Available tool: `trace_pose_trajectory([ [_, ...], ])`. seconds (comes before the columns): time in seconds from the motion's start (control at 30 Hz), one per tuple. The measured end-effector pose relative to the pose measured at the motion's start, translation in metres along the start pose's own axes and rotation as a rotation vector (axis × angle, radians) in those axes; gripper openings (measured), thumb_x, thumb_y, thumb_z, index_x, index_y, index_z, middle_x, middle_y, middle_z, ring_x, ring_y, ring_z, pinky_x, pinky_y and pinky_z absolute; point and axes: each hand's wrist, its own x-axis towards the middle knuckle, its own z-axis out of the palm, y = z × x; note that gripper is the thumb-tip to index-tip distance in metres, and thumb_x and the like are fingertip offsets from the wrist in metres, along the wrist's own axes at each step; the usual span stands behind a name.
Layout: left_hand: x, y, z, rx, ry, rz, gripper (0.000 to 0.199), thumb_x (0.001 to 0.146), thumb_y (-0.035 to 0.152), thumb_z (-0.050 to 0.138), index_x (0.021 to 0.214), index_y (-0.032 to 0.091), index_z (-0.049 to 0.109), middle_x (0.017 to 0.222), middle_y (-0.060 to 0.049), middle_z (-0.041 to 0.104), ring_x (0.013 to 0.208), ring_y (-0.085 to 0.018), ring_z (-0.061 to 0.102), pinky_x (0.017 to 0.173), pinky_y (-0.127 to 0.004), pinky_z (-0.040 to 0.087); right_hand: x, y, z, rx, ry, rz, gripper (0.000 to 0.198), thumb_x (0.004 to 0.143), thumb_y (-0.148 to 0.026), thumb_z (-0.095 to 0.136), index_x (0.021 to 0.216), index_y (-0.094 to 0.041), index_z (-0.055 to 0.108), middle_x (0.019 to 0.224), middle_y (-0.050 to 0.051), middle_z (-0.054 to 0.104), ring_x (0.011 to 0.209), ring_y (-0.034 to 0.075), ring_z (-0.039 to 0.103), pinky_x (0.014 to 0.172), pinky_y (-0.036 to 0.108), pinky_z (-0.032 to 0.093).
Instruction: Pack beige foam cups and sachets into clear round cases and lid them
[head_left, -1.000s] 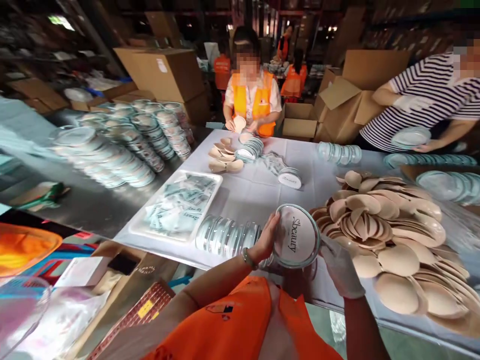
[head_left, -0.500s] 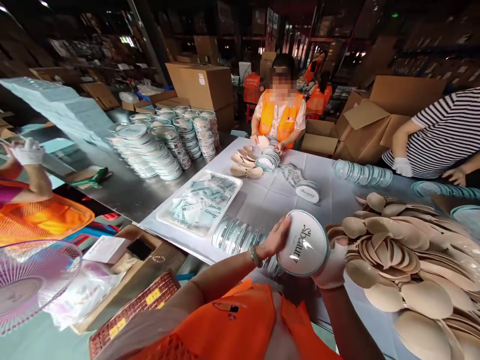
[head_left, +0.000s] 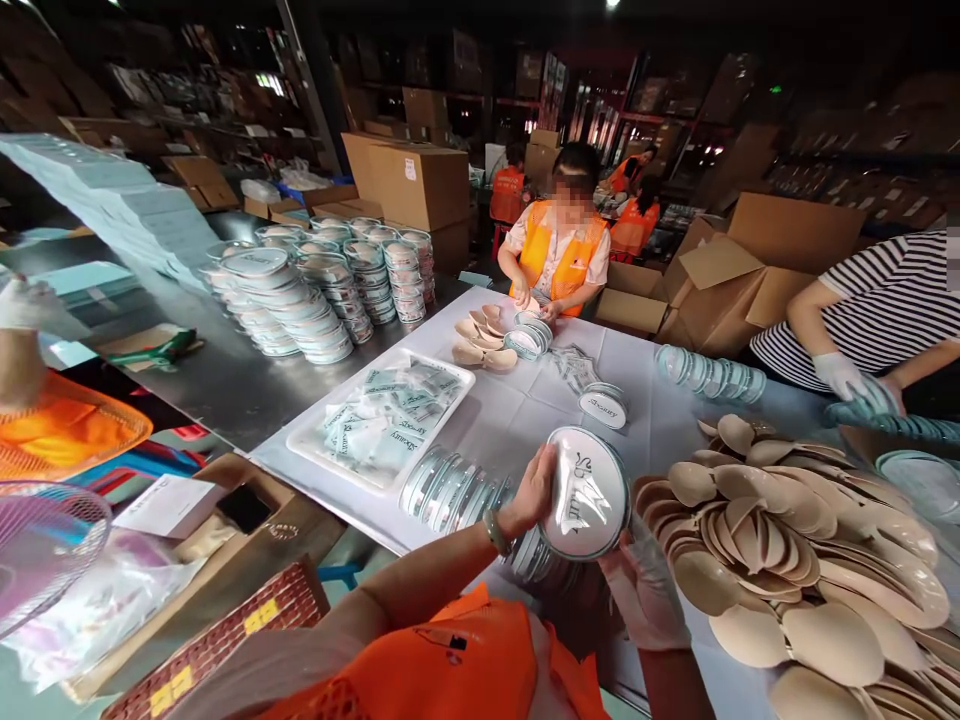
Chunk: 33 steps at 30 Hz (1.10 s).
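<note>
A round plastic case with a white lettered face and a teal rim is held up before me. My left hand, bare and with a bangle at the wrist, grips its left edge. My right hand, in a white glove, holds it at the lower right edge, its fingertips partly hidden behind the case. A row of similar cases stands on edge just beyond my left forearm. To the right of my right hand lies a big heap of beige moulded bra cups.
A white tray holds teal-printed packets. Across the white-covered table, a person in an orange vest handles cups and cases. Stacked filled cases stand at left. A person in stripes works at right.
My right hand has shifted from the case's right side to its lower right edge, and the case has turned slightly. The striped-shirt person's gloved hand has moved onto cases. The view has shifted a little.
</note>
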Motion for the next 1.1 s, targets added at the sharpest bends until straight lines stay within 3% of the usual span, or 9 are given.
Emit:
trace_pose_trajectory([
  [0.17,-0.005,-0.004,0.020,0.008,-0.061,0.171,0.083,0.096,0.080,0.036,0.146,0.018,0.055,0.146,-0.014,0.061,0.145,-0.032,0.049,0.128,-0.044,0.033,0.004,-0.027,-0.014,0.029,-0.013,-0.002,0.063,0.070,-0.057,0.087,0.124,-0.027,0.073,0.118,0.009,0.078,0.112,0.031,0.073,0.100,0.048,0.060],
  [0.3,0.001,-0.021,0.023,-0.048,-0.147,0.221,0.108,0.084,0.094,0.042,0.158,0.016,0.041,0.146,-0.020,0.059,0.140,-0.036,0.053,0.125,-0.049,0.036,0.001,-0.047,-0.039,-0.488,0.016,-0.146,0.054,0.075,-0.056,0.083,0.118,-0.024,0.075,0.107,0.009,0.080,0.096,0.032,0.076,0.087,0.044,0.064],
  [0.4,0.011,-0.032,0.015,-0.066,-0.407,0.174,0.126,0.063,0.086,0.079,0.161,0.021,0.032,0.145,-0.021,0.059,0.129,-0.037,0.061,0.115,-0.054,0.046,-0.001,-0.045,-0.067,-0.809,0.181,-0.396,0.035,0.085,-0.050,0.075,0.111,-0.027,0.078,0.107,0.008,0.079,0.091,0.029,0.075,0.082,0.041,0.063],
  [0.47,0.018,-0.035,0.010,-0.028,-0.506,0.157,0.117,0.062,0.071,0.090,0.155,0.023,0.040,0.147,-0.021,0.058,0.131,-0.037,0.061,0.116,-0.054,0.044,0.001,-0.039,-0.081,-0.918,0.228,-0.608,0.026,0.090,-0.041,0.072,0.111,-0.028,0.079,0.109,0.009,0.077,0.093,0.027,0.074,0.082,0.041,0.063],
  [0.6,0.026,-0.041,0.011,-0.032,-0.528,0.121,0.088,0.073,0.064,0.087,0.141,0.023,0.050,0.153,-0.023,0.054,0.141,-0.037,0.055,0.120,-0.056,0.039,0.010,-0.032,-0.090,-1.101,0.211,-0.989,0.025,0.091,-0.020,0.070,0.111,-0.034,0.077,0.095,0.005,0.076,0.087,0.022,0.072,0.078,0.036,0.060],
  [0.8,0.030,-0.053,0.016,-0.140,-0.545,0.060,0.098,0.077,0.063,0.085,0.155,0.030,0.036,0.164,-0.019,0.043,0.150,-0.036,0.045,0.123,-0.056,0.036,0.016,-0.007,-0.107,-1.179,0.194,-1.217,0.034,0.082,-0.011,0.077,0.106,-0.035,0.079,0.091,0.003,0.075,0.097,0.026,0.071,0.089,0.042,0.058],
  [0.9,0.039,-0.063,0.013,-0.105,-0.432,-0.017,0.122,0.074,0.059,0.089,0.166,0.032,0.014,0.163,-0.020,0.042,0.145,-0.035,0.051,0.121,-0.055,0.040,0.046,0.014,-0.121,-1.193,0.161,-1.172,0.020,0.088,-0.016,0.073,0.092,-0.034,0.081,0.088,0.003,0.075,0.095,0.025,0.069,0.089,0.041,0.056],
  [0.97,0.043,-0.076,0.008,-0.052,-0.251,-0.120,0.134,0.071,0.056,0.090,0.167,0.034,0.000,0.160,-0.020,0.043,0.137,-0.033,0.058,0.115,-0.055,0.047,0.087,0.028,-0.126,-1.252,0.176,-0.991,0.016,0.095,-0.025,0.067,0.094,-0.030,0.082,0.092,0.005,0.076,0.093,0.024,0.068,0.088,0.039,0.054],
  [1.1,0.033,-0.108,-0.008,0.125,0.075,-0.228,0.101,0.079,0.054,0.082,0.161,0.030,0.029,0.144,-0.017,0.055,0.123,-0.029,0.065,0.102,-0.048,0.057,0.204,0.052,-0.122,-1.487,0.017,-0.449,0.026,0.100,-0.036,0.061,0.114,-0.023,0.078,0.111,0.010,0.075,0.106,0.026,0.063,0.082,0.033,0.047],
])
